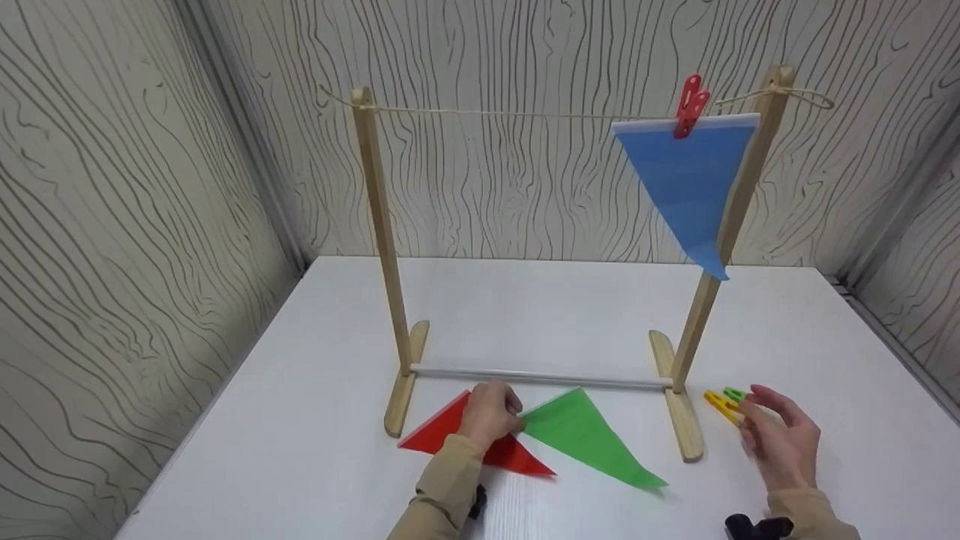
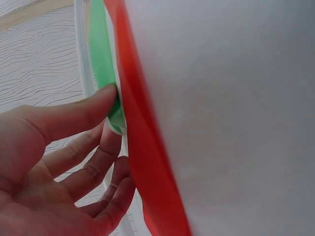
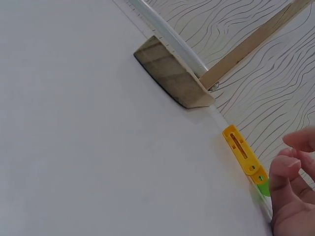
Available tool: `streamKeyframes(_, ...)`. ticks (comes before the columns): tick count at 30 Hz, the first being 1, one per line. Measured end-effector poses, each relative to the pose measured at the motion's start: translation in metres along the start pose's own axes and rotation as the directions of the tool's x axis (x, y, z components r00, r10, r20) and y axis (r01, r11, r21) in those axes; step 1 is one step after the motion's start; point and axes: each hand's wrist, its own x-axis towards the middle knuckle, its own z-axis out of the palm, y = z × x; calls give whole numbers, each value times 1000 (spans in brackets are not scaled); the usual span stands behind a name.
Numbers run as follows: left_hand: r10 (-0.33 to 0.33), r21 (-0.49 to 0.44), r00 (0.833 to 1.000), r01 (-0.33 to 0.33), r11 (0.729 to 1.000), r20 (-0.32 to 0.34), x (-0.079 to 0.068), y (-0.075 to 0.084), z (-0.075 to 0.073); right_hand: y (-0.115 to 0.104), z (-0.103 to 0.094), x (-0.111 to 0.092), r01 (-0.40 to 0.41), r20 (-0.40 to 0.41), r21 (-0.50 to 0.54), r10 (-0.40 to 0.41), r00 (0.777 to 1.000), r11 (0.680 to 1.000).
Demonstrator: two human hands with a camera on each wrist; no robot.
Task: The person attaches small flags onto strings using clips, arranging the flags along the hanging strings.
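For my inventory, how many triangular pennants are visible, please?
3: the blue pennant hangs from the string, the left hand pinches the green pennant, and the red pennant lies partly hidden by that hand.

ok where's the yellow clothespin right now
In the head view, the yellow clothespin is at the right, between the stand's right foot and the right hand, beside the green clothespin.

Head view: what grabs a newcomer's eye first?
The blue pennant, clipped to the string by a red clothespin at upper right. At lower centre, the left hand pinches a corner of the green pennant beside the red pennant. At lower right, the right hand is at the yellow clothespin and green clothespin.
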Motion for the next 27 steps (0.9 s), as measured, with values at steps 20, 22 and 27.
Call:
streamKeyframes(20, 66, 152, 997, -58, 987, -49, -3, 2, 0, 4, -3, 8, 157, 111, -594, -113, 987, 789)
streamKeyframes(22, 88, 154, 994, -78, 985, -59, -3, 1, 0, 4, -3, 7, 194, 131, -612, -143, 981, 767)
streamKeyframes(27, 65, 102, 997, -61, 993, -41, -4, 2, -2, 6, -2, 5, 238, 159, -628, -178, 971, 741)
